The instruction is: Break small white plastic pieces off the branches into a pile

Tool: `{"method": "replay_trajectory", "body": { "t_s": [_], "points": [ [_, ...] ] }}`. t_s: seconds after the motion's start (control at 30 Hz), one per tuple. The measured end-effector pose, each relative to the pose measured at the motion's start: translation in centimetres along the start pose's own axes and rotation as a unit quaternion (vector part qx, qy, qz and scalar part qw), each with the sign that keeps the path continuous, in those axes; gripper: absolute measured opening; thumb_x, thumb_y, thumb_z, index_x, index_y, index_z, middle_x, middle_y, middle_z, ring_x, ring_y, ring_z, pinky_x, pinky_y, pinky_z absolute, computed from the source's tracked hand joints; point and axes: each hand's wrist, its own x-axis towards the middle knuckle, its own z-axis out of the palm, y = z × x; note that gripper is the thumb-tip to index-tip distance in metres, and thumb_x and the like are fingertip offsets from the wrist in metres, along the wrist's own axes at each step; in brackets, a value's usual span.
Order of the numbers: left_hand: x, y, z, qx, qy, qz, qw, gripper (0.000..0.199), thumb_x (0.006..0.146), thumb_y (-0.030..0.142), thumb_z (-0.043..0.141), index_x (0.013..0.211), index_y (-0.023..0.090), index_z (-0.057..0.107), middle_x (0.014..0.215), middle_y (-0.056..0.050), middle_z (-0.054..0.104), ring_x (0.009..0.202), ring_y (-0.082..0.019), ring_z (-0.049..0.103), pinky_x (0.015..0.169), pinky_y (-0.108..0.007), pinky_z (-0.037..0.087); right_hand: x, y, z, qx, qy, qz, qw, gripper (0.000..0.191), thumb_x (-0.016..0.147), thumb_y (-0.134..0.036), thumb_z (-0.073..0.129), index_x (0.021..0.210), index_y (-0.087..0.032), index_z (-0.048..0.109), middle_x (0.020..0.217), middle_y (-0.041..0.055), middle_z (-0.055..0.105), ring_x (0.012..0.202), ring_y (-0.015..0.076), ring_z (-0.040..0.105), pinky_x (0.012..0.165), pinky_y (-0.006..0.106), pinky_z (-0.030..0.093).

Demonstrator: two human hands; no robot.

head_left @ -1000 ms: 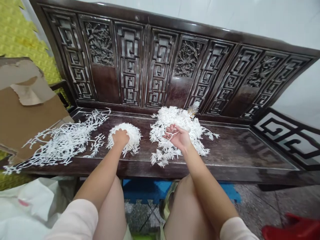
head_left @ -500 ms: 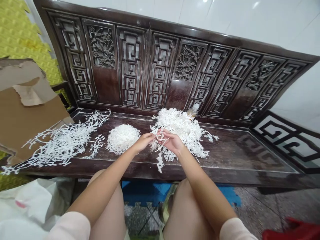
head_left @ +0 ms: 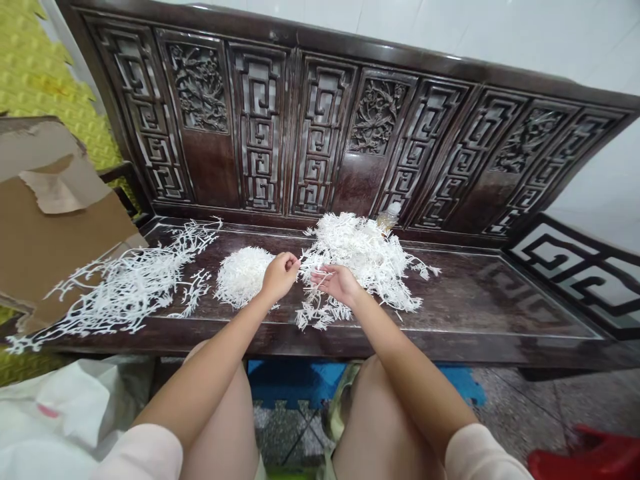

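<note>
Ahead, white sprigs (head_left: 360,253) on carved dark-wood settee (head_left: 475,293), tile wall (head_left: 600,180) behind.

The left sleeve (head_left: 140,453) is pale pink, loose and short, like the right sleeve (head_left: 487,452); camouflage shorts (head_left: 339,407) show to its right; the left hand (head_left: 280,277) and right hand (head_left: 340,283) are bare.

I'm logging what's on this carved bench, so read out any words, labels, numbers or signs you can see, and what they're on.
No readable text anywhere.
Pink mark on the white plastic sack: too blurred to read.
Small bottle behind the white sprigs: no legible label.
</note>
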Motion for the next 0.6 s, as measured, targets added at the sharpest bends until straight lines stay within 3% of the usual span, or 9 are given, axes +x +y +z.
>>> {"method": "replay_trajectory", "body": {
  "t_s": [0.07,0.13,0.3,0.47,0.6],
  "points": [
    [-0.3,0.4,0.0,0.050,0.014,0.035,0.998,0.017,0.075,0.028,0.041,0.065,0.018,0.049,0.062,0.000,0.045,0.061,-0.012,0.042,0.061,-0.026,0.033,0.0,0.0,0.2,-0.014,-0.061,-0.029,0.998,0.014,0.072,-0.025,0.047,0.078,-0.014,0.055,0.076,0.0073,0.060,0.069,0.0157,0.059,0.066,0.030,0.044],
    [-0.5,0.6,0.1,0.085,0.016,0.058,0.995,0.017,0.075,0.028,0.041,0.065,0.019,0.049,0.061,0.000,0.044,0.061,-0.013,0.042,0.062,-0.026,0.032,0.1,0.1,0.2,-0.049,-0.081,-0.060,0.994,0.016,0.070,-0.029,0.055,0.078,-0.015,0.057,0.072,0.0047,0.060,0.067,0.0147,0.058,0.068,0.030,0.044],
    [-0.6,0.3,0.1,0.085,-0.048,0.067,0.993,0.019,0.075,0.032,0.042,0.065,0.019,0.051,0.060,0.000,0.047,0.060,-0.013,0.044,0.060,-0.026,0.031,0.7,0.7,-0.3,-0.114,-0.040,-0.126,0.985,0.020,0.060,-0.031,0.066,0.067,-0.016,0.055,0.066,-0.0001,0.058,0.060,0.0106,0.055,0.064,0.026,0.042],
    [-0.6,-0.5,0.4,0.083,-0.149,0.013,0.985,0.040,0.081,0.044,0.028,0.062,0.019,0.052,0.063,-0.001,0.053,0.062,-0.015,0.048,0.058,-0.026,0.031,0.8,0.9,-0.6,-0.213,-0.052,-0.169,0.961,0.018,0.063,-0.032,0.063,0.067,-0.015,0.057,0.061,-0.0005,0.057,0.059,0.0102,0.054,0.062,0.025,0.039],
    [-0.7,-0.5,0.6,0.099,-0.112,0.024,0.988,0.037,0.080,0.045,0.030,0.081,0.020,0.057,0.073,-0.003,0.053,0.071,-0.017,0.049,0.064,-0.027,0.034,1.1,1.2,-0.4,-0.328,-0.044,-0.216,0.919,0.016,0.066,-0.031,0.058,0.068,-0.015,0.058,0.061,-0.0004,0.056,0.060,0.0115,0.052,0.064,0.026,0.039]
  ]
}}
